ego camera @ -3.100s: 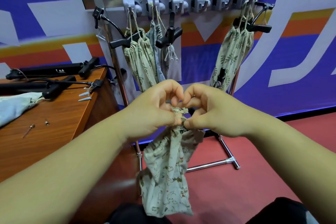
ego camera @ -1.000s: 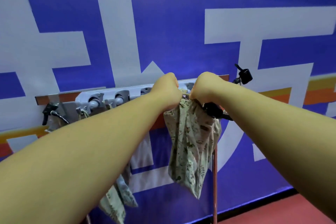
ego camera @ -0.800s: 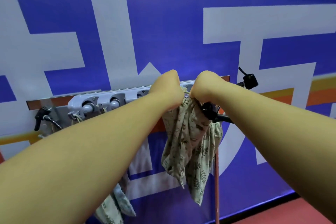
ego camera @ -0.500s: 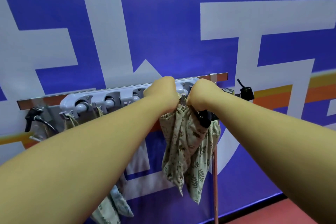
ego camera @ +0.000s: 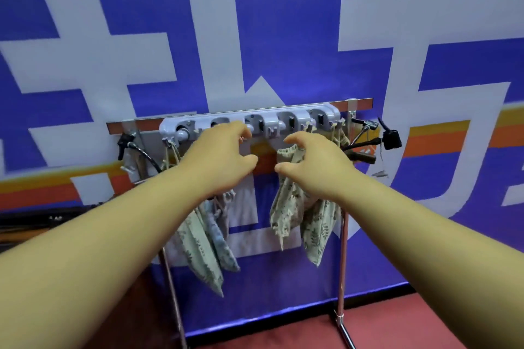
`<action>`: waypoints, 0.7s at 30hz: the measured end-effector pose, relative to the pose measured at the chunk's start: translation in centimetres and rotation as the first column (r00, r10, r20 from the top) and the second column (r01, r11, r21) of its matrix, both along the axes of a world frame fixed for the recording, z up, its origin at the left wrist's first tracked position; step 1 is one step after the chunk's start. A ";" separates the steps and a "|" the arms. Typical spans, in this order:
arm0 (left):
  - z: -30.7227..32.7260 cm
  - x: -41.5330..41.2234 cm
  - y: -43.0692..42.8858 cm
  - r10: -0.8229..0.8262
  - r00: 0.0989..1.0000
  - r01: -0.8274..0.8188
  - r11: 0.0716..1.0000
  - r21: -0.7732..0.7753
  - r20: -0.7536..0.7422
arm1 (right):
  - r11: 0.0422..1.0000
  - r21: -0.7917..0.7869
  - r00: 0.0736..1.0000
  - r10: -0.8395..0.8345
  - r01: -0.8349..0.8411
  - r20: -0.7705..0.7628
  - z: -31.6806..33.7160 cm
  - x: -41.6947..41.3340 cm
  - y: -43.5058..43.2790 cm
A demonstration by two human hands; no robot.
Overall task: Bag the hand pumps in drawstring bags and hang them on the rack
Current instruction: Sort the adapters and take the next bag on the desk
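Note:
A grey hook rack (ego camera: pixel 272 122) on a metal stand carries several drawstring bags. A beige patterned bag (ego camera: pixel 286 207) hangs near the rack's right side, beside a leaf-print bag (ego camera: pixel 317 235). Two more bags (ego camera: pixel 204 241) hang on the left, partly behind my left arm. My left hand (ego camera: pixel 224 159) hovers in front of the rack with loosely spread fingers and holds nothing. My right hand (ego camera: pixel 314 161) is just in front of the beige bag's top, fingers relaxed and apart from it. Black pump handles (ego camera: pixel 365 147) stick out of the bags at the right.
The rack stands against a blue banner wall with white lettering (ego camera: pixel 198 37). Its chrome legs (ego camera: pixel 341 278) reach down to a red floor (ego camera: pixel 397 329). A dark table edge with black pumps (ego camera: pixel 34 215) shows at the far left.
Both hands gripped the beige bag's top at the rack; now they have let go and drawn back slightly, fingers spread. The bag hangs on its own. My view has dropped lower.

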State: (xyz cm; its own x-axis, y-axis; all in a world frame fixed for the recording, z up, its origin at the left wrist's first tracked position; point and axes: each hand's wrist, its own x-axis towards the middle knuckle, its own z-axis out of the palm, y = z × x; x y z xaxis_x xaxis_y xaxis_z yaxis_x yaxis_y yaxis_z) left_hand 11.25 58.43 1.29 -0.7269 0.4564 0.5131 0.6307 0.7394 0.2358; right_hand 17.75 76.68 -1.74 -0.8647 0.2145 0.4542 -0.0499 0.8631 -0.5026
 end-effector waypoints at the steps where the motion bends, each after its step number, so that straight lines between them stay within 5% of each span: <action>1: -0.2 0.9 -1.8 0.013 1.000 -0.014 1.000 -0.013 -0.013 | 0.999 0.026 1.000 0.023 -0.023 0.013 0.0 0.5 -1.3; 8: -0.4 6.7 -15.6 0.124 0.990 -0.130 0.984 -0.119 -0.061 | 0.974 0.123 0.981 0.191 -0.192 0.020 0.5 2.8 -13.0; 21: -3.7 10.1 -38.7 0.370 0.913 -0.373 0.928 -0.015 0.174 | 0.866 0.194 0.885 0.436 -0.462 0.163 -0.3 2.7 -33.1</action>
